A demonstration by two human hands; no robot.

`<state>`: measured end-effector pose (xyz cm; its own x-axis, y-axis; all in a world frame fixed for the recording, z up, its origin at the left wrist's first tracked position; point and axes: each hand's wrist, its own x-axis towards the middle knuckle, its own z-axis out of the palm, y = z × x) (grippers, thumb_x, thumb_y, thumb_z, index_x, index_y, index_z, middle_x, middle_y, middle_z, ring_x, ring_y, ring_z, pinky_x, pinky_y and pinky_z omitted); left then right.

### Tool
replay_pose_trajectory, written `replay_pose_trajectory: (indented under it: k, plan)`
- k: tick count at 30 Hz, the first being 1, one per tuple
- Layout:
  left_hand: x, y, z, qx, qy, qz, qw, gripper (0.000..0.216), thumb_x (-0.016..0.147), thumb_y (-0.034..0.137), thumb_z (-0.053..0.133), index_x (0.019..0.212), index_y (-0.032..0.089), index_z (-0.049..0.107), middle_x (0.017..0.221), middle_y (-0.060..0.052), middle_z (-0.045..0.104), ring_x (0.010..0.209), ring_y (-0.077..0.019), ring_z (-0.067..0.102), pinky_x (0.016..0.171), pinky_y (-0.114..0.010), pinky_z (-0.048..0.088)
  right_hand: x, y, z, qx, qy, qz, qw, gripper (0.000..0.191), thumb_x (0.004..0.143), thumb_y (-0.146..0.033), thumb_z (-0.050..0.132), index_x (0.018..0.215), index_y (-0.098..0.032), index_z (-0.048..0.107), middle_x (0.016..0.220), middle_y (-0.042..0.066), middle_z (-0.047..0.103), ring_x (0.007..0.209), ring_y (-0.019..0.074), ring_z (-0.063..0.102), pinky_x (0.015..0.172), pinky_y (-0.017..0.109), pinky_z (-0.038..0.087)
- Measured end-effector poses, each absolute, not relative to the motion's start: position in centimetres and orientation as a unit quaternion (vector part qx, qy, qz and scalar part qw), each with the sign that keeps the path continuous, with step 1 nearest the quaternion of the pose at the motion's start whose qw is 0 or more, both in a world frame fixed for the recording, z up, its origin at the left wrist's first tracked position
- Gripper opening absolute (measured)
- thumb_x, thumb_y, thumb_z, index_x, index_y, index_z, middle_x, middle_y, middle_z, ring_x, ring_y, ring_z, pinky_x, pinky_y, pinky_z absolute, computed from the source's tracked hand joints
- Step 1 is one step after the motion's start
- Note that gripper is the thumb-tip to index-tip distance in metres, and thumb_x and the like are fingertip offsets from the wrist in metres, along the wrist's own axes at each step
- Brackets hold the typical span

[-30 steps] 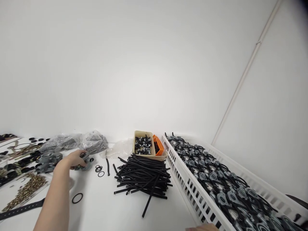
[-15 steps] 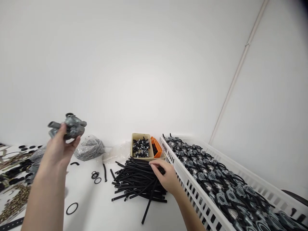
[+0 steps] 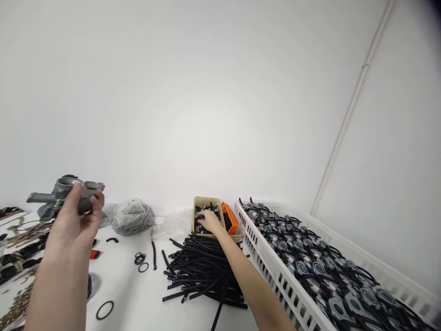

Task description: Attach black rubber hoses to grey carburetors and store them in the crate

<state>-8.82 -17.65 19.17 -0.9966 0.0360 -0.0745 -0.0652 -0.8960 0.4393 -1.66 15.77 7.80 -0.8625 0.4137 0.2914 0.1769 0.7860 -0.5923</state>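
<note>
Left hand [image 3: 74,227] clasps the valve body [image 3: 64,193]. Keep it level. Right hand [image 3: 208,220], curled in the beige box [image 3: 195,215] at twelve o'clock, grip unclear, should single out one fitting [image 3: 201,212].

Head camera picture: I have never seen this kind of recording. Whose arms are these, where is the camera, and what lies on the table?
No machine here: both arms belong to one person, whose head carries the camera, looking forward and down. The left hand is raised, its grip closed on a grey metal part. The right hand reaches into a beige box of small black pieces; whether it holds one cannot be told. On the white table lie a pile of black tubes, black rings, a plastic bag and, at the right, a white crate full of assemblies.
</note>
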Motion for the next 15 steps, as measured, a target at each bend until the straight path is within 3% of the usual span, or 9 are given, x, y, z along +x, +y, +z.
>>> replay_pose_trajectory:
  k: [4, 8, 12, 15]
  plan:
    - [-8.0, -17.0, 19.8, 0.0, 0.276, 0.961, -0.023, 0.019, 0.071, 0.011, 0.078, 0.084, 0.014, 0.064, 0.085, -0.001, 0.065, 0.069, -0.009, 0.062, 0.045, -0.007, 0.047, -3.5, 16.0, 6.3, -0.17, -0.917, 0.296, 0.207, 0.009, 0.079, -0.016, 0.069, 0.088, -0.015, 0.069, 0.11, 0.008, 0.069, 0.11, 0.0241, 0.061, 0.101, 0.046, 0.043]
    - [-7.5, -16.5, 19.8, 0.039, 0.351, 0.935, -0.044, 0.035, 0.058, 0.016, 0.086, 0.086, 0.014, 0.065, 0.08, 0.0, 0.065, 0.059, -0.0101, 0.063, 0.039, -0.01, 0.042, -3.5, 16.3, 6.8, -0.185, -0.862, 0.363, 0.303, 0.004, 0.08, -0.019, 0.064, 0.083, -0.017, 0.066, 0.106, 0.013, 0.07, 0.106, 0.028, 0.064, 0.098, 0.041, 0.045]
    - [-6.1, -16.0, 20.1, 0.134, 0.494, 0.853, -0.099, 0.077, 0.051, 0.027, 0.09, 0.121, 0.027, 0.06, 0.09, -0.001, 0.068, 0.061, -0.0114, 0.064, 0.047, -0.016, 0.046, -2.2, 16.4, 9.1, -0.188, -0.762, 0.474, 0.399, 0.028, 0.092, -0.043, 0.043, 0.098, -0.019, 0.055, 0.102, 0.014, 0.071, 0.084, 0.0252, 0.071, 0.078, 0.039, 0.057]
    - [-4.2, -15.5, 20.6, 0.159, 0.643, 0.732, -0.157, 0.097, 0.046, 0.04, 0.09, 0.135, 0.032, 0.051, 0.097, -0.005, 0.07, 0.071, -0.0204, 0.067, 0.057, -0.027, 0.053, -0.4, 15.5, 11.1, -0.157, -0.688, 0.548, 0.45, 0.034, 0.093, -0.05, 0.036, 0.098, -0.02, 0.049, 0.108, 0.014, 0.07, 0.086, 0.0225, 0.073, 0.081, 0.038, 0.059]
